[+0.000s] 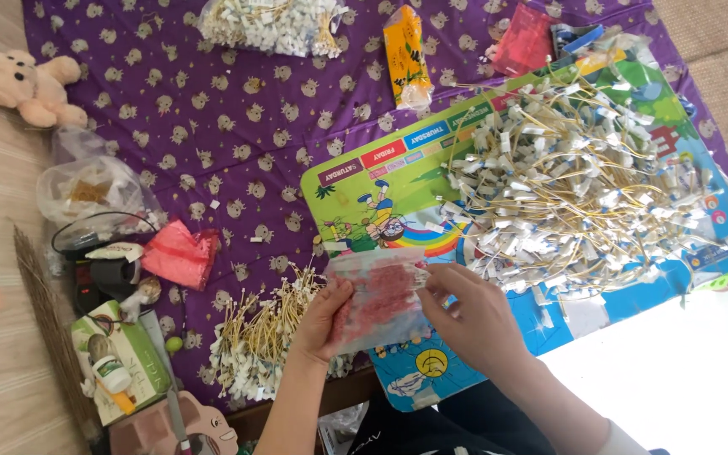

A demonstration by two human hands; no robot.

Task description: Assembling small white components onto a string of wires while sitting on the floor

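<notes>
My left hand (323, 318) and my right hand (468, 318) both grip a small clear plastic bag (378, 303) filled with tiny red pieces, held over the near edge of a colourful board (355, 181). The left hand holds the bag's left side, the right hand pinches its upper right corner. A large loose heap of white-tagged yellow strings (579, 181) covers the board just beyond my right hand. A bundled bunch of the same tagged strings (259, 341) lies on the purple patterned cloth (212, 109) beside my left hand.
A bag of tagged strings (271, 25) and an orange packet (406, 55) lie at the far edge. Red bags (180, 253) (522, 38), a clear bag (90, 192), a green box (124, 362), a teddy bear (23, 84) and a broom (48, 320) sit to the left.
</notes>
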